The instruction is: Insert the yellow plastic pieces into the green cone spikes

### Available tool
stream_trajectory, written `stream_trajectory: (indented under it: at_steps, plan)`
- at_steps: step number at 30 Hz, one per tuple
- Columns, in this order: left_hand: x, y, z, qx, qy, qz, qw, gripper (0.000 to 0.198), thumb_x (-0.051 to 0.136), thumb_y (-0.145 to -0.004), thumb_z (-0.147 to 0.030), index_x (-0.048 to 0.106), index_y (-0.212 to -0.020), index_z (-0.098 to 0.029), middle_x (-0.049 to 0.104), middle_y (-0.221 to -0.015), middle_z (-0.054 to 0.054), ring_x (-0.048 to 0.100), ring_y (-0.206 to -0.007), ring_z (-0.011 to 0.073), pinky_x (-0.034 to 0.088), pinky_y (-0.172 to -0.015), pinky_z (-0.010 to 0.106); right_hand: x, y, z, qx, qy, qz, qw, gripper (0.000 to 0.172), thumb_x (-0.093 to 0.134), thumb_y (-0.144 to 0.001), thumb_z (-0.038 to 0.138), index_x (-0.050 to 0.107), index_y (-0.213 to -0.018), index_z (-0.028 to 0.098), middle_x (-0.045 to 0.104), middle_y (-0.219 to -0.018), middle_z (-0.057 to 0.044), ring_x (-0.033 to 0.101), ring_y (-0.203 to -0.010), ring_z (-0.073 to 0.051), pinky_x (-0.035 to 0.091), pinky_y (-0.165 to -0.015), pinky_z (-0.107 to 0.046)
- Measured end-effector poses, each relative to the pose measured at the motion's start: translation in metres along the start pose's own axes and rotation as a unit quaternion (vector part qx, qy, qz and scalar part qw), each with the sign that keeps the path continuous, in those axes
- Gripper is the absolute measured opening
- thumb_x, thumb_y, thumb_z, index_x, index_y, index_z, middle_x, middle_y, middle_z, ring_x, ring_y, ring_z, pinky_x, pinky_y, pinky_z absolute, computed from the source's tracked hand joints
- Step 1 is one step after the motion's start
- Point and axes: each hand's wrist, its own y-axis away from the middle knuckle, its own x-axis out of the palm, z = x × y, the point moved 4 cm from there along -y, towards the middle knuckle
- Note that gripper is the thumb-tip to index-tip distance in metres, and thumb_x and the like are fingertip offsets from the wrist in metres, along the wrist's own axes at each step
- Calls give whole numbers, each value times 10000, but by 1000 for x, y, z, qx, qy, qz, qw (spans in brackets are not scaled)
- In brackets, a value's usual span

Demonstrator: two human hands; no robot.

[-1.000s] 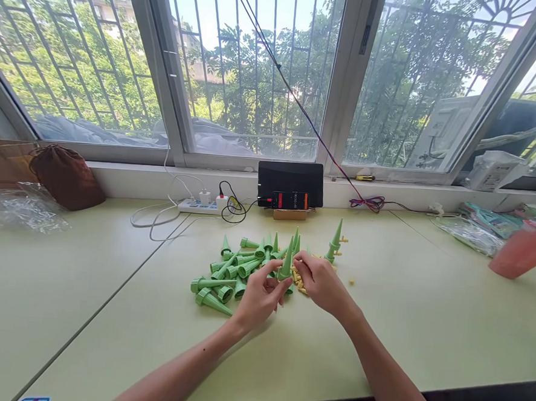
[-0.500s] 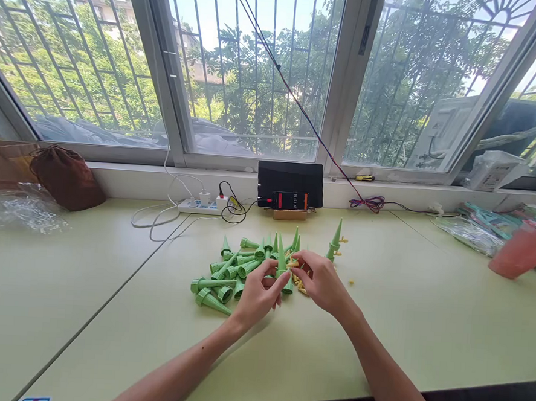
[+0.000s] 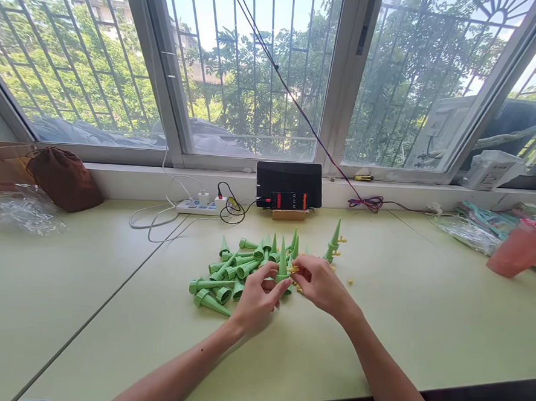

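Observation:
My left hand grips a green plastic watering spike by its ribbed collar, with the point upward. Between the thumb and fingers of my right hand is a small yellow valve, at the spike's right side; whether it sits in a hole there I cannot tell. A pile of loose green spikes lies just left of and behind my left hand. Beyond my right hand stand stacked green spikes with yellow valves sticking out sideways. More yellow pieces are partly hidden under my right hand.
A phone leans on a black tablet at the back. A power strip with looping cables lies to its left. A red cup stands at the right, a brown pouch at the left. One yellow bit lies alone.
My right hand has brought the yellow valve slightly lower, against the spike's side. My left hand still holds the spike upright. The whole view has shifted a little.

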Motion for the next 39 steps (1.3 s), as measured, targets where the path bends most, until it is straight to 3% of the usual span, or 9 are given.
stream_trajectory:
  at_steps: [5,12,16,22,27,32,39]
  plan:
    - [1,0,0,-15,-5,1,1000,337,640,-828,-435,544,-1022,-175,573,-912,25,524,-423,53,403,-373,190,1,0,1,-7,30,11,999,214,457,-885,108,451,-687,191,492,-654,13,430,-613,-131,289,-559,-237]
    - [1,0,-1,-35,7,-2,999,394,644,-825,-425,560,-1103,-159,539,-564,-49,455,-393,80,388,-388,192,6,0,-3,-13,43,42,998,254,442,-891,91,409,-657,183,485,-680,8,427,-616,-122,294,-577,-236]
    - [1,0,0,-37,8,-2,999,431,643,-827,-435,549,-1141,-154,505,-480,-69,445,-380,90,392,-395,197,6,0,-2,-12,37,44,998,269,437,-907,93,418,-654,182,493,-686,10,421,-603,-118,299,-574,-237]
    - [0,-2,-1,-20,27,-4,999,377,613,-847,-472,545,-1069,-175,495,-580,-62,524,-417,101,392,-373,189,3,-1,3,-24,-4,15,1000,171,443,-948,127,568,-858,201,576,-770,-7,508,-704,-145,368,-627,-243]
    - [-1,-5,2,-16,39,-17,999,341,610,-850,-478,541,-984,-173,573,-714,-21,529,-399,82,382,-353,188,3,-1,2,-21,-12,0,1000,154,497,-937,138,592,-1035,210,608,-900,-41,558,-781,-164,433,-697,-273]
    - [-2,-5,-1,-26,63,-14,998,329,594,-858,-486,535,-896,-164,590,-693,-14,530,-397,84,393,-356,187,1,0,3,-21,-32,-8,999,195,529,-925,140,586,-1089,228,602,-989,-48,581,-782,-155,465,-692,-269]
    - [-2,-4,-7,-43,83,1,996,370,562,-871,-518,544,-818,-153,592,-633,-11,525,-403,83,390,-370,182,0,-1,5,-41,-31,-17,999,192,515,-929,119,609,-1057,228,588,-949,-39,578,-789,-152,463,-689,-259]
